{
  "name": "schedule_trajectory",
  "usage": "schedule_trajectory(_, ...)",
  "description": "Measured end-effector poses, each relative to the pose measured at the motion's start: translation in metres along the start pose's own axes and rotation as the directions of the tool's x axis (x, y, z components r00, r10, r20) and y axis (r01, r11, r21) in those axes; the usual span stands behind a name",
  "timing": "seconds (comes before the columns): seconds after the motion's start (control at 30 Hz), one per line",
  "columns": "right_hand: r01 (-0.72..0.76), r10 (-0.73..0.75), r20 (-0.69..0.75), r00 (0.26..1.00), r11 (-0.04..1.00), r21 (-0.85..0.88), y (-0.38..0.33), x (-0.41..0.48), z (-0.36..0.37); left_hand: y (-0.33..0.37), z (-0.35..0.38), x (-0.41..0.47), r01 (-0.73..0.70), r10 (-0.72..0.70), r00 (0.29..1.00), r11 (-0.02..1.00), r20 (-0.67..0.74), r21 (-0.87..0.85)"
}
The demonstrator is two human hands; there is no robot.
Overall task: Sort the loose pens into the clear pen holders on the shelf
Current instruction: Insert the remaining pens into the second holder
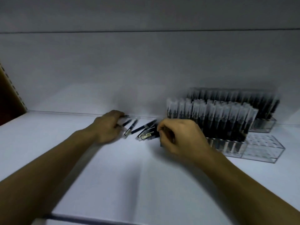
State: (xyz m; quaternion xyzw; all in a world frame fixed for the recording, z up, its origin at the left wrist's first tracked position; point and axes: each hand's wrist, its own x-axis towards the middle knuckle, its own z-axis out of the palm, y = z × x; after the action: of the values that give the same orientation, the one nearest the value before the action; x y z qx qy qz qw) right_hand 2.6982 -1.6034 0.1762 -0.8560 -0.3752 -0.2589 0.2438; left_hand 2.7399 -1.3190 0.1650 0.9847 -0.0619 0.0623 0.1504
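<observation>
Several loose dark pens (142, 129) with clear caps lie on the white shelf (113, 176) near the back wall. My left hand (108, 127) rests on the leftmost pens, fingers curled over them. My right hand (177, 135) has its fingers curled at the right end of the pile, pinching dark pens. To the right stands a clear pen holder (263, 148), its left part packed with upright pens (219, 120) and its right part bare. A second filled holder (263, 124) stands behind it. The frame is blurred.
The white back wall (146, 70) rises right behind the pens. A brown slotted upright (11, 93) bounds the shelf at the left. The shelf's front edge (97, 220) runs along the bottom of the view.
</observation>
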Motion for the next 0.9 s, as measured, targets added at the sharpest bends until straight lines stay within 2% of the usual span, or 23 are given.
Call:
schedule_trajectory(0.07, -0.038, 0.036, 0.033, 0.999, 0.998, 0.053, 0.004, -0.010, 0.003, -0.011, -0.001, 0.011, -0.009, 0.002, 0.996, 0.997, 0.091, 0.075)
schedule_trajectory(0.17, -0.064, 0.057, 0.075, 0.996, 0.994, 0.093, 0.012, -0.018, -0.005, -0.029, -0.003, 0.027, 0.001, -0.023, 0.992, 0.984, 0.122, 0.178)
schedule_trajectory(0.33, -0.111, 0.092, 0.135, 0.987, 0.985, 0.136, 0.010, -0.013, -0.002, -0.037, 0.008, 0.044, -0.026, 0.007, 0.998, 0.951, 0.063, 0.308)
schedule_trajectory(0.5, -0.121, 0.089, 0.236, 0.968, 0.985, 0.125, 0.004, -0.013, 0.004, -0.023, 0.013, 0.051, -0.063, 0.038, 0.997, 0.920, 0.072, 0.386)
schedule_trajectory(0.63, -0.143, 0.109, 0.236, 0.965, 0.981, 0.128, 0.010, -0.014, 0.001, -0.008, 0.009, 0.054, -0.082, 0.030, 0.979, 0.962, 0.200, 0.260)
schedule_trajectory(0.73, -0.155, 0.119, 0.264, 0.957, 0.981, 0.119, 0.013, -0.015, 0.001, 0.011, 0.001, 0.057, -0.036, -0.028, 0.959, 0.975, 0.281, 0.218)
schedule_trajectory(0.83, -0.160, 0.122, 0.276, 0.954, 0.980, 0.120, 0.012, -0.015, 0.001, 0.035, -0.009, 0.055, 0.060, -0.093, 0.917, 0.994, 0.387, 0.095)
schedule_trajectory(0.9, -0.161, 0.126, 0.276, 0.953, 0.981, 0.110, 0.012, -0.015, 0.001, 0.050, -0.008, 0.057, 0.064, -0.113, 0.896, 0.990, 0.429, 0.128)
